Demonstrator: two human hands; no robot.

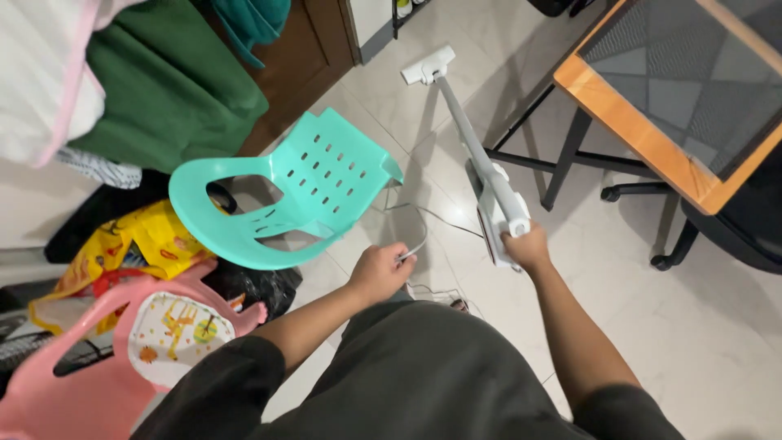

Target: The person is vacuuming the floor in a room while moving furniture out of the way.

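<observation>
The stick vacuum point(481, 155) runs away from the right hand point(525, 244) clamped on its handle; the left hand point(379, 271) pinches its cord point(423, 228) beside it

I note a turquoise plastic chair point(309, 191), a pink child's chair point(106, 358), a yellow bag point(138, 244) and a wood-edged worktop point(643, 134).

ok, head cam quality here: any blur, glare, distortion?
Head view: mostly sharp; both hands, left on the cord and right on the white stick vacuum, show no motion blur. Soft even light, faint shadows under the teal chair, mild sheen on the tile floor. Wide-angle warping at the edges.
</observation>
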